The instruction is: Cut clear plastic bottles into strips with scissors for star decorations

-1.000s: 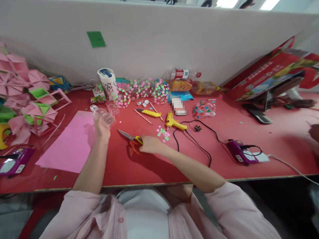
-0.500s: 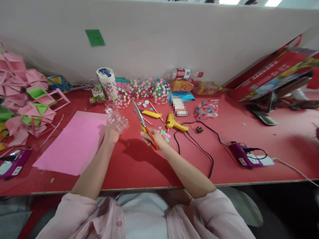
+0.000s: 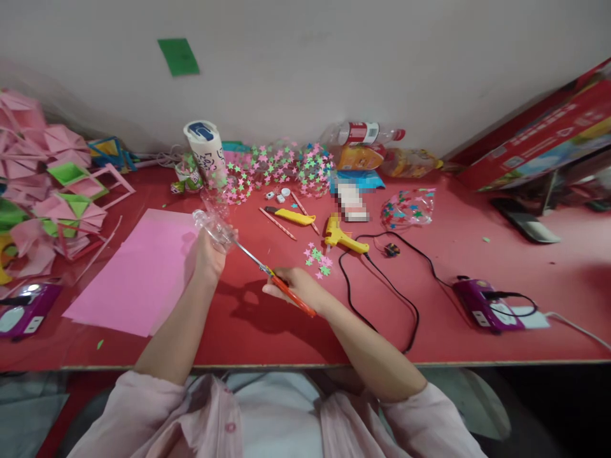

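My left hand [image 3: 209,256] holds a small clear plastic bottle [image 3: 212,226] up over the red table [image 3: 468,254], its neck pointing up and left. My right hand [image 3: 294,287] grips orange-handled scissors [image 3: 270,274] by the handles. The steel blades point up and left, and their tip reaches the bottle at my left fingers. A pink paper sheet [image 3: 138,270] lies flat on the table to the left of my left arm. A little pile of pink and green paper stars [image 3: 317,257] sits just right of the scissors.
A yellow glue gun [image 3: 340,235] with a black cord [image 3: 382,280], a yellow utility knife [image 3: 292,217], a star-covered ball [image 3: 281,166], a white tube [image 3: 205,149] and bottles stand behind. Folded pink paper shapes [image 3: 48,184] fill the left side. Purple devices [image 3: 482,304] lie at both sides.
My right hand lifted the scissors off the table and swung the blades toward the bottle. My left hand brought the bottle nearer the centre, and the tip now meets it.
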Demonstrator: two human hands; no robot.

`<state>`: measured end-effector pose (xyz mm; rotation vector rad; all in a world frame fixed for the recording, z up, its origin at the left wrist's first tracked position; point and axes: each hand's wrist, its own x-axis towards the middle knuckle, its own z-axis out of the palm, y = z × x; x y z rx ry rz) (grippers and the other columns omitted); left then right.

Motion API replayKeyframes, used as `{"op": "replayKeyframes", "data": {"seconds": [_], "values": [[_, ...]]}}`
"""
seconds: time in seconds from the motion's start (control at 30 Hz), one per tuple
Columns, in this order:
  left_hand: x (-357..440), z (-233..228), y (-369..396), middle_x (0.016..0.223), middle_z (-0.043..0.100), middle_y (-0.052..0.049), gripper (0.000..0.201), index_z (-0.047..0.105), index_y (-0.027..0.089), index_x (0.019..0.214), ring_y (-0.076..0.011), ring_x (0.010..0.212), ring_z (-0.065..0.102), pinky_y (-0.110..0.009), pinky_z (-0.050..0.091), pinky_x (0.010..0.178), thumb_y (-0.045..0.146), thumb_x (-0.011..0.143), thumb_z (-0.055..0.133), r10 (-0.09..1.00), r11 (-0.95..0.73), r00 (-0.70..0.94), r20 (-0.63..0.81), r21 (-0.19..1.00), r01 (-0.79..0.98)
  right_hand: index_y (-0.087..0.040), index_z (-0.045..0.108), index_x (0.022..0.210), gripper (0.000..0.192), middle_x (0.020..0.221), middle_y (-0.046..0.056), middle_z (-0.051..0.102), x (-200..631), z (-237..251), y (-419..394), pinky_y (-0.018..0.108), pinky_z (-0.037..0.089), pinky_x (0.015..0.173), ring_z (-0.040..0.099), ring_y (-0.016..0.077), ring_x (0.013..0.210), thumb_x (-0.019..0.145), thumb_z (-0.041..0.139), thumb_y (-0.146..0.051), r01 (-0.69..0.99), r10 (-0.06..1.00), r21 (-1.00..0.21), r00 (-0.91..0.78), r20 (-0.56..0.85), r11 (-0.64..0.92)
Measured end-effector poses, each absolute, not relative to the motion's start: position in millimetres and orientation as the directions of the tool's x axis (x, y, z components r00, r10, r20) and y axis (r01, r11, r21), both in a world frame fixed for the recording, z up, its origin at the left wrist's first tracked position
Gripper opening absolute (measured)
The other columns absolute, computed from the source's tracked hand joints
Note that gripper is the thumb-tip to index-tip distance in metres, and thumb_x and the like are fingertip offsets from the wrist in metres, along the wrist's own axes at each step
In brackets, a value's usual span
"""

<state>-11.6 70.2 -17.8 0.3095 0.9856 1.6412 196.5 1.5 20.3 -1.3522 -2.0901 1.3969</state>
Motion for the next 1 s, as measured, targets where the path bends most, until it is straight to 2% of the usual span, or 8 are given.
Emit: {"op": "replayKeyframes", "data": {"seconds": [0.2,0.33,0.5,0.6,1.0], "values": [[-13.6,-8.2,71.5,0.063,0.066,0.001,0.011,0.055,0.019,0.076,-0.0129,0.06,0.067,-0.028,0.056,0.068,0.025,0.084,0.05,0.892,-0.069,-0.37,-0.259,0.732,-0.678,-0.021,0.042,0.063,0.056,0.046,-0.006,0.041,198.9,30.1,-3.8,0.025,0.033,0.051,0.042,0.0099,0.045,0.075,0.051,-0.075,0.542,0.748,-0.838,-0.532,-0.397,-0.06],[-9.5,-2.4,66.7,0.065,0.067,0.0,0.012,0.055,0.019,0.08,-0.0135,0.06,0.067,-0.031,0.057,0.07,0.027,0.085,0.049,0.889,-0.058,-0.38,-0.256,0.76,-0.647,-0.021,0.041,0.06,0.058,0.045,-0.007,0.038,198.1,35.5,-5.1,0.024,0.029,0.05,0.039,0.0087,0.045,0.073,0.053,-0.076,0.629,0.743,-0.776,-0.498,-0.447,-0.045],[-1.6,-4.0,61.9,0.067,0.067,0.0,0.015,0.054,0.019,0.088,-0.0155,0.062,0.068,-0.032,0.057,0.069,0.032,0.08,0.058,0.907,-0.076,-0.377,-0.187,0.808,-0.584,-0.02,0.041,0.06,0.058,0.045,-0.007,0.039,193.4,31.1,-6.4,0.023,0.029,0.048,0.04,0.0082,0.044,0.073,0.053,-0.076,0.634,0.748,-0.77,-0.48,-0.459,-0.066],[1.6,-9.0,62.9,0.065,0.065,0.001,0.018,0.052,0.019,0.087,-0.0165,0.061,0.069,-0.033,0.057,0.069,0.031,0.077,0.061,0.919,-0.075,-0.357,-0.167,0.816,-0.573,-0.02,0.047,0.065,0.057,0.047,-0.006,0.045,192.7,25.7,-5.7,0.023,0.033,0.047,0.043,0.0088,0.041,0.074,0.051,-0.076,0.603,0.756,-0.791,-0.467,-0.459,-0.108],[3.2,-14.2,64.5,0.064,0.064,0.002,0.023,0.05,0.02,0.088,-0.0186,0.066,0.071,-0.036,0.057,0.074,0.032,0.075,0.065,0.92,-0.12,-0.373,-0.119,0.821,-0.558,-0.019,0.051,0.069,0.054,0.043,-0.007,0.043,194.3,22.2,-3.0,0.023,0.037,0.046,0.044,0.0093,0.036,0.075,0.052,-0.073,0.56,0.726,-0.814,-0.493,-0.479,-0.156]]}}
